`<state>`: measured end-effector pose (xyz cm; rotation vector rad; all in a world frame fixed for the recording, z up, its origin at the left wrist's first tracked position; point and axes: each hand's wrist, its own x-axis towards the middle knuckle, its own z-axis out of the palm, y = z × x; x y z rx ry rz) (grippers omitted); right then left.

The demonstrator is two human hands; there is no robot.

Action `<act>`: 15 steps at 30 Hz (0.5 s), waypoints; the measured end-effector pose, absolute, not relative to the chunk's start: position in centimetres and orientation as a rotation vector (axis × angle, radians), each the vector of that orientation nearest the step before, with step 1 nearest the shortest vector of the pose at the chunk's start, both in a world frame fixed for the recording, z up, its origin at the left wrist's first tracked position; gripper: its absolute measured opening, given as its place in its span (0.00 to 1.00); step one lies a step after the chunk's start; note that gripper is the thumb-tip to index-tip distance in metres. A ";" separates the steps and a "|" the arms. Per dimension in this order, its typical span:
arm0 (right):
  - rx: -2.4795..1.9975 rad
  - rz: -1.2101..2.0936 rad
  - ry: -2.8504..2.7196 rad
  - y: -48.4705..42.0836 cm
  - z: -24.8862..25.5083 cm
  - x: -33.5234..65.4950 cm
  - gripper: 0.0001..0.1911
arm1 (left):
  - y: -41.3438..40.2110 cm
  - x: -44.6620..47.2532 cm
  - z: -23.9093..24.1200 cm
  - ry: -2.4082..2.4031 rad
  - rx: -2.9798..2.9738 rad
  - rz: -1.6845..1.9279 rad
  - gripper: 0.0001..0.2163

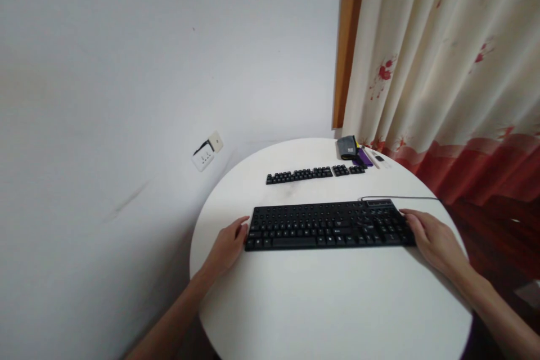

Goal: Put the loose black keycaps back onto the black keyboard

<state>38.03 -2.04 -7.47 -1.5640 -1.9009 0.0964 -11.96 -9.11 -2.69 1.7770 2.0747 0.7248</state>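
Observation:
A black keyboard [327, 226] lies across the middle of a round white table [329, 298]. My left hand [228, 244] grips the keyboard's left end, fingers curled round the edge. At the right end my right hand [430, 236] holds the keyboard's edge, fingers bent over it. A cable [405, 198] runs from the keyboard's back right corner off the table.
A row of loose black keycaps [314, 173] lies behind the keyboard. At the table's far edge sit a grey-and-yellow pouch [347, 147], a purple item [361, 157] and small white tools [375, 158]. A wall socket [206, 152] is to the left, a flowered curtain [442, 67] to the right.

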 end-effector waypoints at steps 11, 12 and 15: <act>-1.634 0.134 -1.779 -1.1 -7.6 38.5 0.23 | -7.7 -9.5 -2.7 1.886 1.885 0.680 0.20; -1.641 0.150 -1.756 -0.7 -7.4 38.5 0.23 | -7.3 -9.0 -2.6 1.875 1.907 0.637 0.20; -1.664 0.204 -1.687 0.6 -6.7 38.8 0.23 | -5.9 -7.3 -2.1 1.863 1.961 0.505 0.18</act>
